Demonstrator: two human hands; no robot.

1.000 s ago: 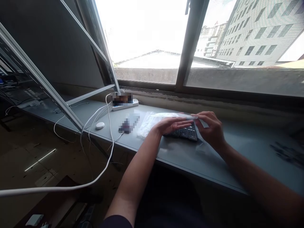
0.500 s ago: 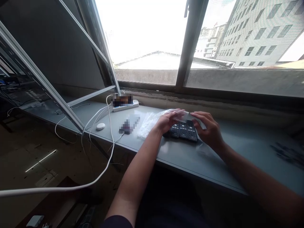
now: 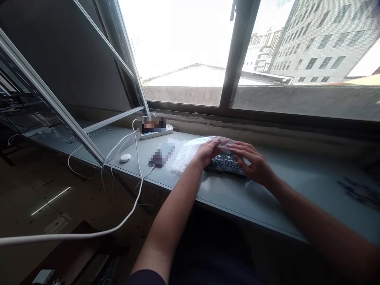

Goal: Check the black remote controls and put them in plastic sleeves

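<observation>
The left hand pinches the bag beside its fingertips. The right hand, loosely curved, has fingertips at the bag's near edge; whether it grips, I cannot tell. Remotes lie below, between both hands.

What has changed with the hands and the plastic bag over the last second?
The left hand, flat and open before, has curled onto the clear plastic bag. The right hand has shifted left, closer to it. The black remotes, white round device and power strip stayed put.
</observation>
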